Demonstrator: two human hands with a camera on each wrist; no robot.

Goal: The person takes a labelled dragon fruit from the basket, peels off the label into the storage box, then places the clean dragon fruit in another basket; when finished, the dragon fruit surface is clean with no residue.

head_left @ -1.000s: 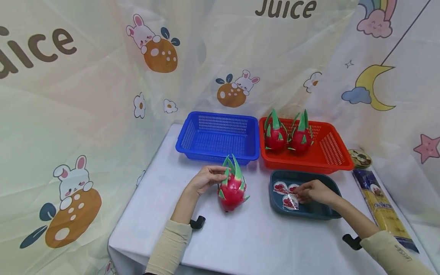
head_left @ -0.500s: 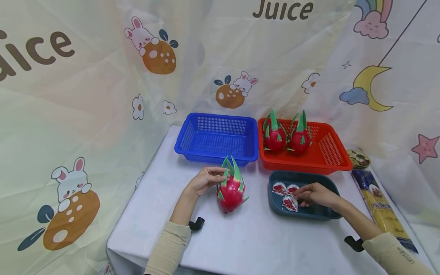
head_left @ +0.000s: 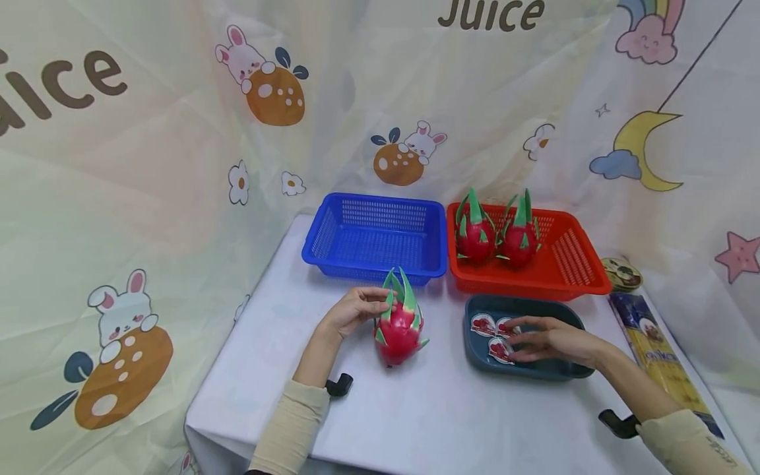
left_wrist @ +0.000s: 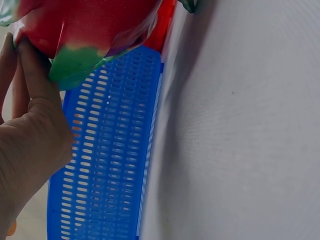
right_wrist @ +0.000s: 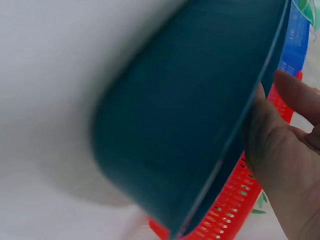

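A red dragon fruit (head_left: pixel 399 338) with green leaf tips stands over the white tabletop, near the middle in the head view. My left hand (head_left: pixel 351 313) pinches its leafy top between thumb and fingers; the left wrist view shows the fruit (left_wrist: pixel 97 25) close up at the fingertips. To the right lies a dark teal tray (head_left: pixel 537 373) holding several round red-and-white stickers (head_left: pixel 500 351). Over that tray hovers my right hand (head_left: pixel 558 340), fingers extended and apart near the stickers. In the right wrist view the tray wall (right_wrist: pixel 175 100) hides the fingertips.
Behind the fruit stands a blue basket (head_left: pixel 382 241). Beside it, a red basket (head_left: pixel 564 260) holds two more dragon fruits (head_left: pixel 476 239). At the right table edge lie a long yellow-and-blue packet (head_left: pixel 659 353) and a round patterned item (head_left: pixel 621 274). A printed cloth hangs behind.
My right hand's fingers have spread and the hand has drawn slightly right above the stickers. The left hand and its dragon fruit stay in place.
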